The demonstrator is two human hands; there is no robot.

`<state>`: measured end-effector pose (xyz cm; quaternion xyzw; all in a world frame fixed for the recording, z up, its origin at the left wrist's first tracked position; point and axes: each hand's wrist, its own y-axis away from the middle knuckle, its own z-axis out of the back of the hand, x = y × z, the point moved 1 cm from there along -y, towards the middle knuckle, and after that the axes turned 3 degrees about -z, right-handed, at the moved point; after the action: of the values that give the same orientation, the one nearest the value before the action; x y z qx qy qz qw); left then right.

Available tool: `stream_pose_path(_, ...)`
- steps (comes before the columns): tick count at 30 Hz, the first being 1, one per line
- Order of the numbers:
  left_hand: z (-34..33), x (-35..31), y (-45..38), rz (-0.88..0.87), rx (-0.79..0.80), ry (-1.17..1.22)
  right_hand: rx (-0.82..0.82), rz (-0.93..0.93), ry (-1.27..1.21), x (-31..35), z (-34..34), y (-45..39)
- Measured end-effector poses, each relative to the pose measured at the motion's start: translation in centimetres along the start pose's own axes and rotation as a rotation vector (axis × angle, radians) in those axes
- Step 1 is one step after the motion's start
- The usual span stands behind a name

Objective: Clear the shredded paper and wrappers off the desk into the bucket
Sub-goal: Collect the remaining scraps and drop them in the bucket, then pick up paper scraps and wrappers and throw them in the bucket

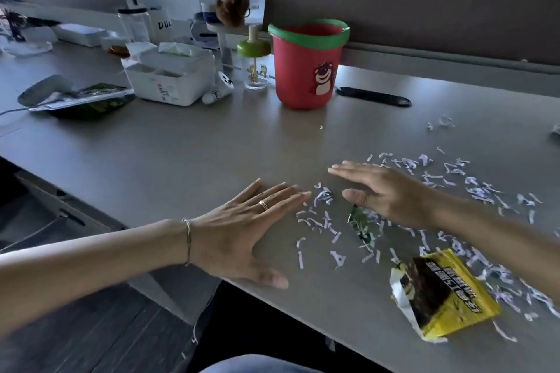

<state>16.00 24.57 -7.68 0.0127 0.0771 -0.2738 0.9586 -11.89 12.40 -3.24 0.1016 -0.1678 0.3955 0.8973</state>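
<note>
On matte grey desk [181, 142] | hands flat, empty | curly paper shreds [321, 215] between

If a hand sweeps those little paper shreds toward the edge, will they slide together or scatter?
The paper shreds look thin and curled, so probably very light; some would likely flutter or lag behind. They lie spread loosely over the desk, so one sweep probably won't gather them all.

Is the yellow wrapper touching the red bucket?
Apart. The head view shows the yellow wrapper lying near the desk's front edge, while the red bucket stands far back, with bare desk between them.
</note>
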Motion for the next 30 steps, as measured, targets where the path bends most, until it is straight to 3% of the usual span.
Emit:
stream_pose_path(12, 1.1, -5.5, -10.8, -0.065, -0.036, 0.091, 0.058, -0.203, 0.153, -2.7, 0.0, 7.8)
stream_pose_path(16, 0.7, -5.7, -14.6, -0.070, -0.044, 0.147, 0.004, -0.275, 0.215, -5.0, 0.4, 7.4)
stream_pose_path(21, 0.7, -5.2, -19.9, -0.131, -0.071, 0.209, -0.107, -0.367, 0.139, -8.0, 1.4, 6.5)
stream_pose_path(27, 1.3, -5.2, -25.2, -0.202, -0.065, 0.228, -0.133, -0.468, 0.007, -9.8, 2.4, 6.7)
stream_pose_path(30, 0.8, -5.2, -25.6, -0.217, -0.175, 0.159, -0.149, -0.494, -0.017, -11.0, 3.2, 6.6)
